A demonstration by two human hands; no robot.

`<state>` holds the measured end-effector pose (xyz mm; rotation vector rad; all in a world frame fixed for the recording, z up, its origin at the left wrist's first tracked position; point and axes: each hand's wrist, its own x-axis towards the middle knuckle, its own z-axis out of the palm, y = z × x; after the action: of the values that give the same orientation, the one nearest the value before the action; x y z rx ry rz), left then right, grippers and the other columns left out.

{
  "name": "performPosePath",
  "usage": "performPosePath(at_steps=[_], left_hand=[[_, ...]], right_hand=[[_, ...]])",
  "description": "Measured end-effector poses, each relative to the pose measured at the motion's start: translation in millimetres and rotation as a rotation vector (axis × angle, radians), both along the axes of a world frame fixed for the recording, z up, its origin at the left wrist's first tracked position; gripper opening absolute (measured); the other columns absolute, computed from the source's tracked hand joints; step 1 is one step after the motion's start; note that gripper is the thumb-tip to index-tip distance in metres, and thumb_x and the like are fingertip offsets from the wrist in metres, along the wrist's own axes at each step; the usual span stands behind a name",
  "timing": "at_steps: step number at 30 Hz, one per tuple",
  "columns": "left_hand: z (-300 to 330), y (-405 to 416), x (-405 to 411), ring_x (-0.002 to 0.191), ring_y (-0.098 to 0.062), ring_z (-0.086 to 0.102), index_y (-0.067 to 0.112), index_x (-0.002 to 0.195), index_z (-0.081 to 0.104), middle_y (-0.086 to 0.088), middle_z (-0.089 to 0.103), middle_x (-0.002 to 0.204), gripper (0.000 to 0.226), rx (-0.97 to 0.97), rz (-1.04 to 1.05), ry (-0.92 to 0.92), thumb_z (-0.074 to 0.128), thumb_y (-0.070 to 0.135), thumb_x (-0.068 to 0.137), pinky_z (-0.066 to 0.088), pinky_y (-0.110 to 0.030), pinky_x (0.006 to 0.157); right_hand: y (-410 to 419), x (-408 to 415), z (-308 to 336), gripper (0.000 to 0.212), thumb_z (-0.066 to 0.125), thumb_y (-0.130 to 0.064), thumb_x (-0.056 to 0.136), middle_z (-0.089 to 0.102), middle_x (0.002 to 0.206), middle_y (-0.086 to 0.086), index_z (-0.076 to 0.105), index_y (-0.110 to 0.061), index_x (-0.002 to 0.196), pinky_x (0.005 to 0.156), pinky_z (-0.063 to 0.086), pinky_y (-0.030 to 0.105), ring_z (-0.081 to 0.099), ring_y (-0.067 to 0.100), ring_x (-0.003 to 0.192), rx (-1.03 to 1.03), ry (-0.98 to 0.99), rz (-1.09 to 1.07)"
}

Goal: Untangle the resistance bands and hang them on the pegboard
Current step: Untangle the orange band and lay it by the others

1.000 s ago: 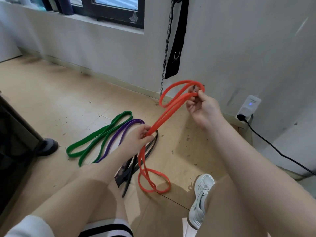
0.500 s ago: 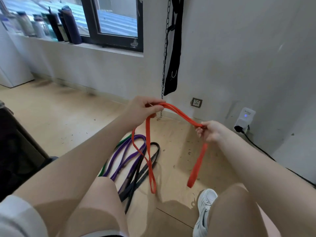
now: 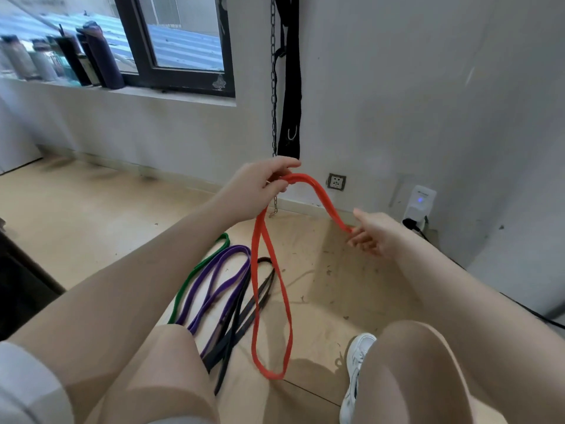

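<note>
An orange resistance band (image 3: 287, 304) is held up between both hands. My left hand (image 3: 260, 188) grips its top bend, and a long loop hangs down from there to just above the floor. My right hand (image 3: 374, 235) pinches the band's other end lower and to the right. On the wooden floor below lie a purple band (image 3: 214, 286), a green band (image 3: 198, 267) partly hidden by my left arm, and a black band (image 3: 241, 325), side by side. No pegboard is in view.
A black strap (image 3: 292, 87) and a chain (image 3: 273, 87) hang on the wall ahead. A wall socket (image 3: 337, 181) and a white plugged-in device (image 3: 420, 203) with a black cable sit low on the wall. Bottles (image 3: 91, 53) line the window sill. My knees and white shoe (image 3: 354, 371) are below.
The loop that hung below my right hand has gone; the orange band now hangs as one long loop from my left hand. The view has tilted up a little.
</note>
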<state>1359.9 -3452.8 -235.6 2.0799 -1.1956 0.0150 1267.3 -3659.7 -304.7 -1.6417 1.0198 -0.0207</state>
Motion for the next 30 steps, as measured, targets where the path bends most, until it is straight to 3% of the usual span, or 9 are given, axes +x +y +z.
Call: performPosePath(at_steps=[3, 5, 7, 11, 15, 18, 22, 27, 30], left_hand=[[-2, -12, 3, 0.089, -0.010, 0.060, 0.014, 0.109, 0.053, 0.000, 0.064, 0.101, 0.020, -0.095, 0.011, 0.004, 0.054, 0.007, 0.090, 0.048, -0.026, 0.088], [-4, -22, 1, 0.085, -0.010, 0.061, 0.017, 0.097, 0.048, 0.002, 0.065, 0.094, 0.016, -0.088, -0.007, 0.040, 0.058, 0.008, 0.088, 0.049, -0.026, 0.086], [-9, -30, -3, 0.081, -0.012, 0.062, 0.018, 0.091, 0.045, 0.001, 0.066, 0.088, 0.018, -0.072, -0.032, 0.018, 0.060, 0.009, 0.087, 0.047, -0.025, 0.080], [-17, -28, -4, 0.075, -0.016, 0.062, 0.018, 0.089, 0.044, -0.002, 0.069, 0.080, 0.021, -0.105, 0.036, 0.022, 0.062, 0.009, 0.084, 0.050, -0.030, 0.075], [-33, -5, -1, 0.075, -0.020, 0.070, 0.010, 0.095, 0.051, -0.006, 0.072, 0.079, 0.023, -0.081, 0.129, 0.341, 0.068, 0.017, 0.082, 0.057, -0.038, 0.077], [-48, 13, -11, 0.079, -0.017, 0.069, 0.005, 0.106, 0.053, -0.010, 0.070, 0.087, 0.024, -0.051, 0.003, 0.656, 0.063, 0.011, 0.085, 0.057, -0.029, 0.075], [-60, 34, -16, 0.084, -0.016, 0.070, 0.005, 0.109, 0.051, -0.013, 0.069, 0.095, 0.022, -0.023, -0.034, 0.733, 0.056, 0.004, 0.088, 0.055, -0.019, 0.070], [-70, 43, -8, 0.083, -0.022, 0.069, 0.007, 0.101, 0.054, -0.012, 0.070, 0.090, 0.017, -0.026, 0.107, 0.477, 0.061, 0.007, 0.085, 0.058, -0.032, 0.075], [-71, 43, -4, 0.077, -0.007, 0.062, 0.017, 0.089, 0.057, 0.005, 0.066, 0.082, 0.010, -0.063, 0.203, 0.197, 0.062, 0.010, 0.085, 0.049, -0.025, 0.073]], right_hand=[[9, -5, 26, 0.031, 0.047, -0.027, 0.092, 0.056, 0.062, 0.004, 0.059, -0.007, 0.072, 0.052, 0.033, 0.025, 0.047, 0.018, 0.057, -0.570, -0.244, 0.062], [27, -8, 46, 0.010, 0.053, -0.023, 0.091, 0.059, 0.086, -0.002, 0.061, -0.017, 0.092, 0.067, 0.041, 0.023, 0.053, 0.011, 0.077, -0.599, -0.531, 0.215], [41, -5, 56, 0.017, 0.054, -0.019, 0.091, 0.059, 0.107, -0.006, 0.056, -0.024, 0.107, 0.086, 0.044, 0.018, 0.055, 0.007, 0.100, -0.547, -0.650, 0.464], [50, 7, 52, 0.025, 0.053, -0.014, 0.093, 0.061, 0.112, -0.002, 0.056, -0.015, 0.117, 0.091, 0.044, 0.020, 0.057, 0.011, 0.105, -0.677, -0.614, 0.645], [59, 14, 47, 0.023, 0.055, -0.018, 0.092, 0.069, 0.107, 0.006, 0.067, -0.009, 0.109, 0.081, 0.041, 0.021, 0.061, 0.017, 0.099, -0.988, -0.466, 0.710], [70, 15, 41, 0.018, 0.057, -0.015, 0.090, 0.070, 0.096, 0.002, 0.069, -0.010, 0.103, 0.078, 0.047, 0.018, 0.062, 0.010, 0.087, -0.763, -0.561, 0.621], [78, 14, 39, 0.016, 0.054, -0.011, 0.093, 0.067, 0.094, 0.005, 0.065, -0.007, 0.103, 0.082, 0.054, 0.026, 0.064, 0.015, 0.087, -0.412, -0.624, 0.529], [73, 16, 31, 0.012, 0.049, -0.010, 0.095, 0.066, 0.088, 0.006, 0.060, -0.012, 0.094, 0.084, 0.056, 0.033, 0.065, 0.020, 0.086, -0.350, -0.538, 0.582], [57, 13, 30, 0.018, 0.048, -0.004, 0.094, 0.068, 0.084, 0.005, 0.059, -0.018, 0.089, 0.079, 0.056, 0.028, 0.067, 0.014, 0.078, -0.366, -0.429, 0.703]])
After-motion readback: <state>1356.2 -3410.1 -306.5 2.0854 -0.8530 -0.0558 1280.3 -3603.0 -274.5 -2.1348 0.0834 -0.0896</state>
